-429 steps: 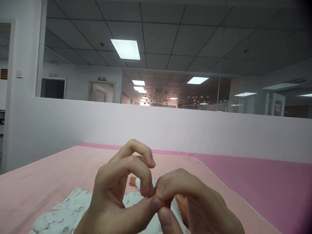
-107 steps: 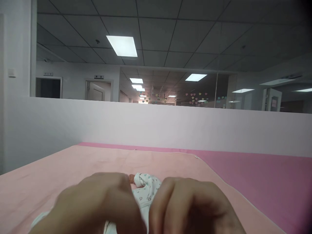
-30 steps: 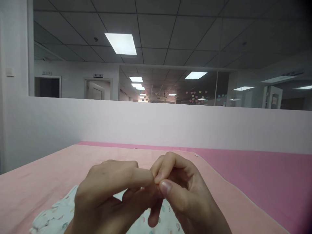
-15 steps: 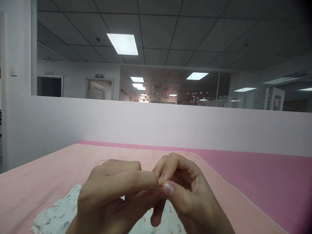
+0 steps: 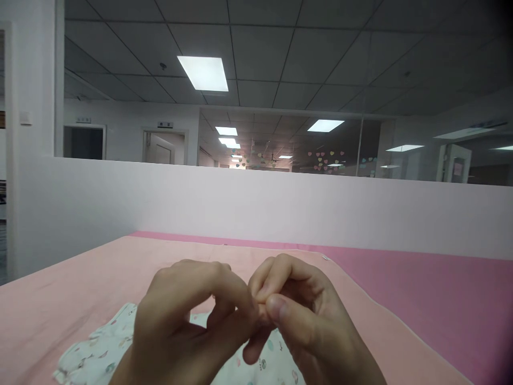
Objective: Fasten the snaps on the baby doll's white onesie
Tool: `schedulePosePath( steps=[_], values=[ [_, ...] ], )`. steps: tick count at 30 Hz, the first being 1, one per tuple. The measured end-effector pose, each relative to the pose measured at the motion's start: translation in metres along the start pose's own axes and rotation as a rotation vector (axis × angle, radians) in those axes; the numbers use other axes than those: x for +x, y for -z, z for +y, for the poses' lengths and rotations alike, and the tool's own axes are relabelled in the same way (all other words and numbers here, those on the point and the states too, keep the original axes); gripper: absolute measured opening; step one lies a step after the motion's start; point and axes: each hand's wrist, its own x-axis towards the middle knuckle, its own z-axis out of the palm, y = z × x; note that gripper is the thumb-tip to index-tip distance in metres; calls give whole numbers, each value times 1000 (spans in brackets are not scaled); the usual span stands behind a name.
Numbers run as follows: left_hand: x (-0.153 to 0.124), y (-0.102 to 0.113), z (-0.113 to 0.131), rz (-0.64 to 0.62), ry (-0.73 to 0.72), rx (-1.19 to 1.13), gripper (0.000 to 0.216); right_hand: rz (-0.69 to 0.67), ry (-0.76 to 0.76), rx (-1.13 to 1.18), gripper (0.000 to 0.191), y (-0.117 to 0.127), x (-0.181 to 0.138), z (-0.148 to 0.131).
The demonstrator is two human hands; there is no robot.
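My left hand [image 5: 188, 313] and my right hand [image 5: 310, 315] meet at the fingertips, raised in front of me. The left thumb and index finger are pinched together, while the right thumb and fingers close against the left fingertips. Anything between them is too small or too hidden to make out. Below both hands lies a white cloth item [image 5: 96, 347] with small coloured prints, perhaps a garment. My hands cover much of it, so its full shape does not show.
A peach-pink sheet [image 5: 72, 283] spreads over the surface, with a darker pink cover [image 5: 433, 299] showing along the back and right. Behind stands a low white wall [image 5: 256, 206] topped by glass [image 5: 280, 64]. A doorway edge [image 5: 14, 160] is at far left.
The left index finger has bent more, and a gap now shows between the left fingers. The right hand has barely moved. The view has shifted slightly.
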Motion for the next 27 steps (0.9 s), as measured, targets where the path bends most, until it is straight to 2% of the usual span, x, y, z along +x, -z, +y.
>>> schedulePosePath(
  steps=[8, 20, 24, 27],
  values=[
    [-2, 2, -8, 61, 35, 2, 18, -20, 9, -24, 13, 0, 0, -1],
    [-3, 1, -6, 59, 5, 47, 15, -22, 13, -31, 15, -1, -1, -1],
    [4, -6, -2, 83, -31, 184, 11, -22, 108, -50, 25, 4, 1, -1],
    [3, -9, 5, 61, -86, 380, 10, 50, 234, -99, 25, 8, 5, -8]
  ],
)
